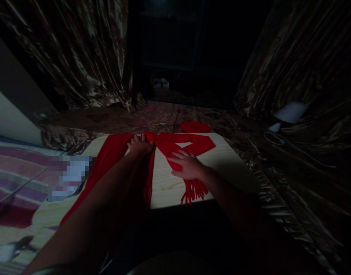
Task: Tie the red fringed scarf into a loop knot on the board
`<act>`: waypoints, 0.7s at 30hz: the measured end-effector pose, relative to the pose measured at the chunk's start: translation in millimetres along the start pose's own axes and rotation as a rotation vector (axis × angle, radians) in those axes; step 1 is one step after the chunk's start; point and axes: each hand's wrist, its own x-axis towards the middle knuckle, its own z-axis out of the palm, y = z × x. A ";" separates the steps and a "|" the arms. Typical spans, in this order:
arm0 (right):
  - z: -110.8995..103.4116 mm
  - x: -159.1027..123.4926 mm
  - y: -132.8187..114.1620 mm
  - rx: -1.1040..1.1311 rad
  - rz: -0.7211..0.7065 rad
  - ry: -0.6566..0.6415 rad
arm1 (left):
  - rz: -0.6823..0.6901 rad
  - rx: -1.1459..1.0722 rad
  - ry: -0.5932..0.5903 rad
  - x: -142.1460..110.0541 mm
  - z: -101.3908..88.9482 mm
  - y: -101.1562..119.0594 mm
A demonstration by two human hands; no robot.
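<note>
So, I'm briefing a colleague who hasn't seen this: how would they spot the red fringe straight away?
Start with the pale wood-grained table, then find the person's right hand lying on the red cloth there. The red fringe pokes out just below that hand, toward the table's near edge. Unlike the unbroken cloth beyond it, it splits into separate thin strands.

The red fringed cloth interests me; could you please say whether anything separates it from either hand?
Nothing visible does: the left hand rests on the red fringed cloth near the far edge of the table, the right hand near its fringe.
</note>
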 end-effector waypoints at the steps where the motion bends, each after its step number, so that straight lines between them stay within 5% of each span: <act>1: 0.0 0.2 0.4 0.003 -0.006 -0.002 | 0.002 -0.018 0.044 -2.0 0.3 1.9; 7: -0.1 -0.4 -0.1 0.013 0.009 -0.006 | 0.273 -0.013 0.360 -8.8 -1.0 3.5; 14: 5.7 -0.4 -0.2 0.000 0.000 0.036 | 0.692 0.072 0.011 2.4 -0.6 -16.3; 21: 16.7 0.7 2.9 -0.012 -0.002 0.104 | 0.700 0.107 -0.125 -47.7 -6.5 -49.4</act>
